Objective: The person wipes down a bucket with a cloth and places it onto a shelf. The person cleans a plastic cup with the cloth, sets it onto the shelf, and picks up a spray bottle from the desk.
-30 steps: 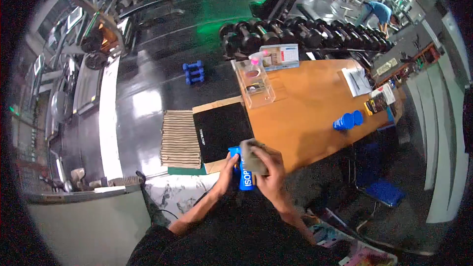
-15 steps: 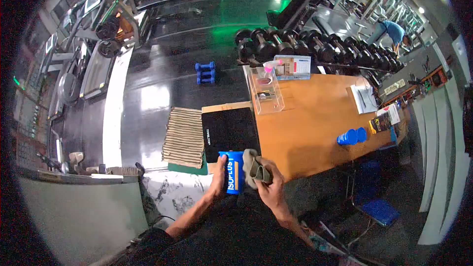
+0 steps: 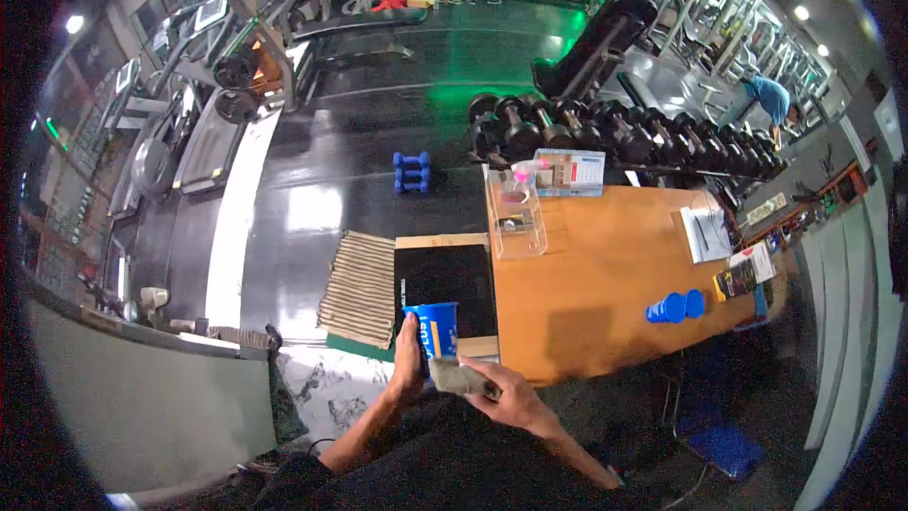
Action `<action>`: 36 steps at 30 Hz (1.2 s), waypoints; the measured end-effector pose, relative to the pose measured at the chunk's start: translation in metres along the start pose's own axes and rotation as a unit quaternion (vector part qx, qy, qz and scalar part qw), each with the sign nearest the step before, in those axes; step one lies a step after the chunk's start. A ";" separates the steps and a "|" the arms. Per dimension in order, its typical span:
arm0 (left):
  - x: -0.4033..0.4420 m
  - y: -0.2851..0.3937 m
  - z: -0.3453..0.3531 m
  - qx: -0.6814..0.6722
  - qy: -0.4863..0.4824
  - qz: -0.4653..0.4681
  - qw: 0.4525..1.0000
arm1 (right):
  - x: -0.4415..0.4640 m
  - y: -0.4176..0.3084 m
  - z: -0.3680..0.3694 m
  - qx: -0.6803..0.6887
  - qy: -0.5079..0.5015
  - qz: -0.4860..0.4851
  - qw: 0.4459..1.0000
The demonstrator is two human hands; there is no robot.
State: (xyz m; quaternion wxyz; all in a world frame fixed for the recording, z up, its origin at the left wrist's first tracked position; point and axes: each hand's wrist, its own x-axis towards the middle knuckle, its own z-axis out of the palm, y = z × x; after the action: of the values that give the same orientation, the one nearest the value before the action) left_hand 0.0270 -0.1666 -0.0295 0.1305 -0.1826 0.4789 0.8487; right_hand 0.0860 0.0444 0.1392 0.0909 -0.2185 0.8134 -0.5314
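My left hand (image 3: 409, 360) is closed around the left side of a blue tub (image 3: 438, 326) with white lettering, partly readable as "PLUS". The tub is held slightly tilted in front of my body. A grey-green cloth (image 3: 460, 378) is bunched in my right hand (image 3: 515, 399), its fingers closed on it. The cloth is against the lower right part of the tub and hides some of it. Beyond the tub lies a black mat (image 3: 445, 274), and left of that a striped cloth (image 3: 361, 286).
The wooden table (image 3: 586, 265) carries blue tubs (image 3: 668, 308), a clear plastic tray (image 3: 515, 227), a desk calendar (image 3: 572, 173) and a notebook (image 3: 707, 234). A dumbbell rack (image 3: 615, 132) stands behind. Blue dumbbells (image 3: 411, 173) sit on the floor. A person (image 3: 768, 97) bends at the far right.
My right hand and the cloth have moved down and left, from the tub's right side to its lower part. The tub has turned and tilted a little. My view has tipped upward.
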 end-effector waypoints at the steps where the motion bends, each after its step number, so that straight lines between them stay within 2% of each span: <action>1: -0.031 0.049 0.040 -0.003 -0.039 -0.016 0.999 | -0.001 -0.002 -0.007 0.020 0.006 0.020 1.000; 4: -0.033 0.065 0.060 -0.033 -0.024 -0.054 0.998 | 0.013 0.003 -0.024 -0.010 0.090 -0.055 0.994; 6: -0.042 0.066 0.072 -0.035 -0.052 -0.139 0.988 | 0.025 0.003 -0.028 -0.082 0.128 -0.072 0.986; 8: -0.051 0.068 0.101 -0.021 -0.037 -0.075 0.996 | 0.035 0.003 -0.026 -0.152 0.166 -0.087 0.970; 10: -0.057 0.077 0.113 -0.025 -0.047 -0.038 0.998 | 0.028 0.002 -0.016 -0.189 0.129 -0.086 0.970; 12: -0.035 0.058 0.091 -0.108 -0.055 -0.090 0.989 | 0.018 0.006 -0.014 -0.188 0.096 -0.116 0.971; 14: -0.034 0.053 0.088 -0.112 0.006 -0.097 0.989 | 0.010 0.018 -0.017 -0.101 0.052 -0.117 0.987; 16: -0.031 0.050 0.079 -0.071 -0.039 -0.052 0.995 | 0.007 0.025 -0.028 -0.030 0.035 -0.110 0.993; 17: -0.033 0.046 0.079 -0.100 -0.004 -0.074 0.992 | 0.007 0.028 -0.035 -0.001 0.040 -0.103 0.994; 18: -0.028 0.038 0.078 -0.064 0.007 -0.033 0.997 | 0.008 0.030 -0.043 0.027 0.045 -0.096 0.994; 20: -0.016 0.017 0.072 0.011 0.028 0.047 0.998 | 0.015 0.032 -0.051 -0.002 0.109 -0.088 0.990; 22: -0.021 0.018 0.095 0.039 0.024 0.040 0.998 | 0.026 0.030 -0.052 -0.041 0.201 -0.074 0.976; 23: -0.014 0.011 0.101 -0.023 0.011 0.028 0.999 | 0.031 0.025 -0.052 -0.052 0.208 -0.087 0.973; 24: -0.009 0.011 0.108 -0.084 -0.001 0.017 0.996 | 0.032 0.024 -0.049 -0.103 0.201 -0.094 0.970; 26: -0.006 0.016 0.105 -0.094 -0.035 -0.018 0.995 | 0.027 0.023 -0.041 -0.202 0.184 -0.106 0.956; 28: -0.003 0.026 0.102 -0.104 -0.053 -0.044 0.992 | 0.018 0.023 -0.042 -0.160 0.133 -0.106 0.972; 29: -0.005 0.027 0.103 -0.102 0.009 -0.051 0.993 | 0.014 0.027 -0.043 -0.134 0.099 -0.109 0.980; 31: -0.013 0.044 0.102 -0.071 -0.043 -0.063 0.995 | 0.011 0.035 -0.051 -0.061 0.042 -0.129 0.989; 34: -0.021 0.053 0.108 -0.065 -0.058 -0.091 0.992 | 0.014 0.040 -0.065 0.017 0.058 -0.110 0.992; 36: -0.022 0.042 0.112 -0.082 -0.081 -0.080 0.990 | 0.026 0.030 -0.069 -0.028 0.182 -0.114 0.976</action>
State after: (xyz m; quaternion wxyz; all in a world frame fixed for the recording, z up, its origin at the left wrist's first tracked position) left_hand 0.0097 -0.0922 0.0651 0.2212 -0.1613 0.3790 0.8840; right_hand 0.0290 0.0998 0.1436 -0.1257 -0.2119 0.8006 -0.5462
